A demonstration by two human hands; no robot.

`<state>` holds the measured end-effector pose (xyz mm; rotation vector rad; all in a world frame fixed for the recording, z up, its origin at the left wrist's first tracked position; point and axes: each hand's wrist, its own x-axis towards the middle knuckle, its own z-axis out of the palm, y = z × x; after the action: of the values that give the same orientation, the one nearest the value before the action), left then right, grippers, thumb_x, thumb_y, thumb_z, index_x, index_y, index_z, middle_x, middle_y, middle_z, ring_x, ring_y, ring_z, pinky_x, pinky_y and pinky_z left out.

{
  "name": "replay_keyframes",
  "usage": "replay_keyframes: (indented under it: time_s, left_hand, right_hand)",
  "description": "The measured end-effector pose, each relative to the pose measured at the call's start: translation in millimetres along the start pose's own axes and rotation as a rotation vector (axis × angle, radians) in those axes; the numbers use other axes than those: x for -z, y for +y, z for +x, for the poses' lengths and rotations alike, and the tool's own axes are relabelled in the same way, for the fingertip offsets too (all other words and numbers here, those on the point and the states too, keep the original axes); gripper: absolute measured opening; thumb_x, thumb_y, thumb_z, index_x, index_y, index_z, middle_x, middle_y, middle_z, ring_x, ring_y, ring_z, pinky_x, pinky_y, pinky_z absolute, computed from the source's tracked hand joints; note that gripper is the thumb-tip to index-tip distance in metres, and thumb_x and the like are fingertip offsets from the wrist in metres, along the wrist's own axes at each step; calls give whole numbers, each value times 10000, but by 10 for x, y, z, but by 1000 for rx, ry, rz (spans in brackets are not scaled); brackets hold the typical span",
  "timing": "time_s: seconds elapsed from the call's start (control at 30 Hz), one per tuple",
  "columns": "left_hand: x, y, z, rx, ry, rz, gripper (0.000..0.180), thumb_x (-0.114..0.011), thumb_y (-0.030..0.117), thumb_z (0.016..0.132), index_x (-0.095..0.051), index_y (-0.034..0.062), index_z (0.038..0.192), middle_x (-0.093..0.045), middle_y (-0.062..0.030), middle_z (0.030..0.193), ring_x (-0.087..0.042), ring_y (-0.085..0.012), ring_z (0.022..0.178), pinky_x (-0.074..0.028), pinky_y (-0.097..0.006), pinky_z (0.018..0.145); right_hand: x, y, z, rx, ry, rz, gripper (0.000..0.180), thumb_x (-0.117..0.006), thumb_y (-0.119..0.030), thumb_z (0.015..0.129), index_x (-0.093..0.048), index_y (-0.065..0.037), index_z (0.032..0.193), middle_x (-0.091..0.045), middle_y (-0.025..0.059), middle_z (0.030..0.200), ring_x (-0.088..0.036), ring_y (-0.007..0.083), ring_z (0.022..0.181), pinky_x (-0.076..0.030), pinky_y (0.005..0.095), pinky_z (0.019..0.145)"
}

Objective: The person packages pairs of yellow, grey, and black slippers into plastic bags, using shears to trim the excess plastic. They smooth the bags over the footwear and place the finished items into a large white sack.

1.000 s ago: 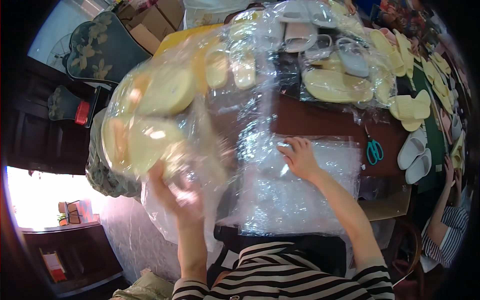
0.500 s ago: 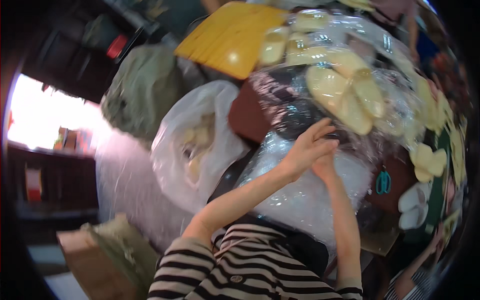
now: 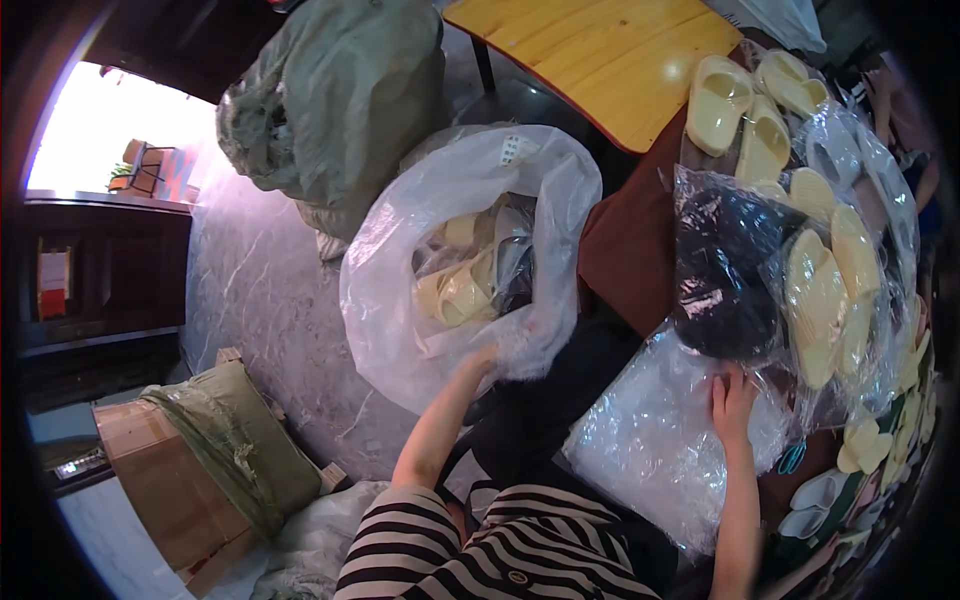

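Because left hand (image 3: 508, 348) meets white plastic sack (image 3: 375, 285), grip can't tell, tug might spill pale-yellow slippers (image 3: 458, 290) inside, just beyond it. Right hand (image 3: 735, 408), fingers slightly apart, on clear plastic film (image 3: 655, 425); slick layers might slide if pushed.

The printed label (image 3: 518, 150) on the white bag (image 3: 375, 275) is too small to read.
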<state>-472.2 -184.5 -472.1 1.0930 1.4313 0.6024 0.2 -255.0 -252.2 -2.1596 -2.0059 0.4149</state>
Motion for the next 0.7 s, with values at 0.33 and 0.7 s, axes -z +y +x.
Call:
replay_keyframes:
  time_s: [0.33,0.7]
  left_hand:
    - [1563,-261,1026,348,241,867,1190,-800,640,646,-266,43,1526,-307,-258,1539,-306,-407,1425,-297,-504,1141]
    - [1838,-618,1573,560,-66,971,1531,-741,843,483,93,176,1580,-81,-236,1625,34,-412,1508,38,-610,1173]
  right_hand:
    - [-65,65,-55,88,-80,-112,390,-521,-229,976,-515,-12,1300,-528,274,1221,-484,463,1077,-336,551,960]
    - [-42,239,-299,-60,-317,-116,434,-537,-186,962,-464,12,1341,-464,275,1352,-442,495,1198,-311,569,1043]
